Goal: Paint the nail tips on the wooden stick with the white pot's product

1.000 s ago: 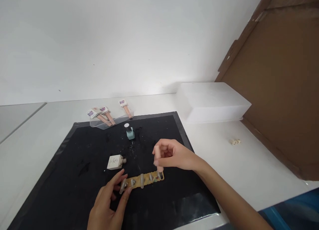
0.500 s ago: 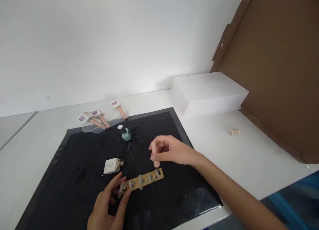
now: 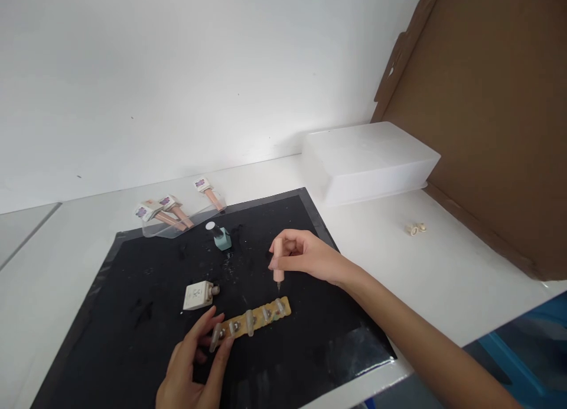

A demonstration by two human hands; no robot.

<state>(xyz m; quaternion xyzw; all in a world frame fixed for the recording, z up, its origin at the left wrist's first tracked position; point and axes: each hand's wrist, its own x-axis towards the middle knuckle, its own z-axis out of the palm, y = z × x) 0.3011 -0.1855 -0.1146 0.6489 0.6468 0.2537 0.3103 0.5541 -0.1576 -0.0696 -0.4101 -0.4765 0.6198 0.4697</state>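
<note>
A tan strip [image 3: 257, 320] carrying several clear false nail tips lies on the black mat [image 3: 133, 314]. My left hand [image 3: 190, 367] rests on the strip's left end, fingers touching the nail tip there. My right hand [image 3: 305, 257] grips a pink nail polish brush cap [image 3: 278, 261], its small brush pointing down a little above the strip's right end. A white square polish bottle [image 3: 198, 295] lies on its side just left of the strip. A mint green polish bottle [image 3: 220, 236] with a white top stands farther back on the mat.
Several pink-handled tools with white tags [image 3: 172, 211] lie on a clear plastic sheet at the mat's far edge. A frosted white plastic box [image 3: 367, 158] sits at the back right. Two small cream rings [image 3: 416, 228] lie on the white table. Brown cardboard [image 3: 487, 102] stands on the right.
My right hand has lifted the brush up and away from the rightmost nail tip on the strip. My left hand has stayed on the strip's left end.
</note>
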